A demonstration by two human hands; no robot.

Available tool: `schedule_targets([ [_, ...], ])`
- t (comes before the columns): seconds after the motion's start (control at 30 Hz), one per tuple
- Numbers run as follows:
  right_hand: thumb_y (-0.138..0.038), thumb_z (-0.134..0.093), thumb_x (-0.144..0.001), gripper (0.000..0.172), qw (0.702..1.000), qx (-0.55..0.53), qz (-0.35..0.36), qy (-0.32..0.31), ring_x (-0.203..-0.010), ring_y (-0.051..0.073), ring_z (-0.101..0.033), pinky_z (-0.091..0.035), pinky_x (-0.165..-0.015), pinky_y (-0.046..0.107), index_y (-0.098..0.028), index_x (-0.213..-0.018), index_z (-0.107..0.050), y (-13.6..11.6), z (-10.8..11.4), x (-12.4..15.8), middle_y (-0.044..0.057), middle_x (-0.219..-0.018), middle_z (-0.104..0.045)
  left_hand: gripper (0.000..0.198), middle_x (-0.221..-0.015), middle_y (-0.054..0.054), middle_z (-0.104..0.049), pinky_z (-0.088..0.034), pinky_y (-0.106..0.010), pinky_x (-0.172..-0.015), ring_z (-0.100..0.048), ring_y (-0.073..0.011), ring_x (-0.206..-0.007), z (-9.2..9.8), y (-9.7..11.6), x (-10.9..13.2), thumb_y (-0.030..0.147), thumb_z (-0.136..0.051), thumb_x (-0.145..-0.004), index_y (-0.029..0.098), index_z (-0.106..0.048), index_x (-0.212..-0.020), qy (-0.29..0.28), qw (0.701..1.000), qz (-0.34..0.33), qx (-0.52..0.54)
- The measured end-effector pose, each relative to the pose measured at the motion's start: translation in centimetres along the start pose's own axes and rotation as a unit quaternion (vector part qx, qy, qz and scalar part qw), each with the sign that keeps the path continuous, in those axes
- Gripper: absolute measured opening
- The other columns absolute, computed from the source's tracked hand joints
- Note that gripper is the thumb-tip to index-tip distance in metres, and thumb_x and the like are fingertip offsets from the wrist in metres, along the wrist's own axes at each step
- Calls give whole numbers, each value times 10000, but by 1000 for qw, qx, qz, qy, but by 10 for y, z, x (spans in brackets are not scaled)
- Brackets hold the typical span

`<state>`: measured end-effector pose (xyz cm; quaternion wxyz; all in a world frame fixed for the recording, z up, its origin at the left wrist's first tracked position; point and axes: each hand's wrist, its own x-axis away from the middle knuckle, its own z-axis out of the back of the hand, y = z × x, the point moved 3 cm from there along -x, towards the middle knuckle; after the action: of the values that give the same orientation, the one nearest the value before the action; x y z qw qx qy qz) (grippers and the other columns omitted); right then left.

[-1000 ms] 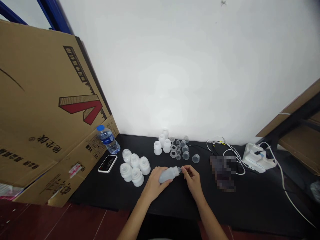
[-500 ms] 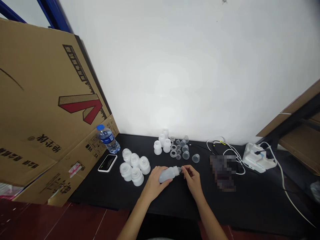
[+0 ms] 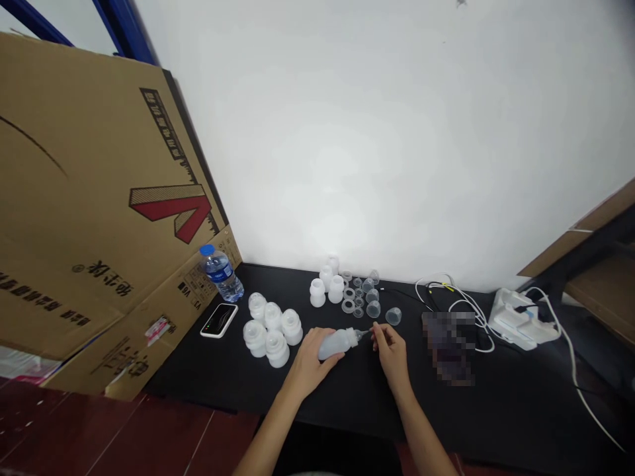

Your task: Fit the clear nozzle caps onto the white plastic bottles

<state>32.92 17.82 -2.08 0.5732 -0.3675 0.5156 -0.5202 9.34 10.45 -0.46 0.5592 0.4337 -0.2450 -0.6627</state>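
Note:
My left hand (image 3: 310,357) grips a frosted plastic bottle (image 3: 337,346) lying nearly level just above the black tabletop, its narrow neck pointing right. A thin pointed tip (image 3: 364,333) sticks out of the neck. My right hand (image 3: 390,350) is just to the right of that tip, fingertips pinched together and not clearly touching it. Whether they hold something tiny is too small to tell. Left of my left hand stand several white frosted bottle parts (image 3: 272,329). Beyond my hands lie several clear cups and rings (image 3: 360,297).
A black tabletop (image 3: 347,403) runs along a white wall. On it are a water bottle (image 3: 221,273), a phone (image 3: 219,320), white cables (image 3: 456,297), a white device (image 3: 520,322) and a blurred patch (image 3: 449,347). Large cardboard sheets (image 3: 99,198) lean at the left.
My right hand has moved slightly right, away from the bottle's neck, and a thin tip now shows there. The view has shifted a little, so everything sits slightly right and lower.

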Motion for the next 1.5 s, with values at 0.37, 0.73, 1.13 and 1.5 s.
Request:
schedule_targets([
  [0.37,-507,-590,-1025,383,964,204,170,27,-783,262,-669,-563,-801,430,-215,-1216,-749,-6,-1,-50,164,-1212,-756,426,-1293,-84,-691,-561,-508,-1064,-660,-332,-1224,-1,-4,1,476,-690,-1001,306,-617,-1385,8,1000,16,11],
  [0.73,-502,-753,-952,267,982,98,122,-107,-631,202,-608,-495,-614,330,-237,-971,-717,-2,-16,-20,27,-799,-679,391,-1331,-92,-654,-515,-503,-1115,-623,-311,-1284,-5,-17,-3,421,-659,-1027,301,-601,-1395,34,999,25,15],
  [1.13,-537,-691,-1000,326,984,102,116,-88,-630,194,-616,-505,-612,319,-218,-1027,-748,-1,-11,-22,46,-822,-737,420,-1379,-108,-653,-516,-488,-1105,-635,-314,-1294,-1,-12,-2,476,-608,-1056,275,-569,-1423,26,996,57,56],
  [1.5,-570,-651,-1018,371,988,79,96,-91,-675,212,-655,-523,-640,314,-211,-1037,-741,0,-10,-23,54,-832,-737,393,-1333,-91,-675,-533,-480,-1077,-660,-310,-1246,0,-10,-2,461,-634,-1043,283,-591,-1390,26,997,45,51],
])
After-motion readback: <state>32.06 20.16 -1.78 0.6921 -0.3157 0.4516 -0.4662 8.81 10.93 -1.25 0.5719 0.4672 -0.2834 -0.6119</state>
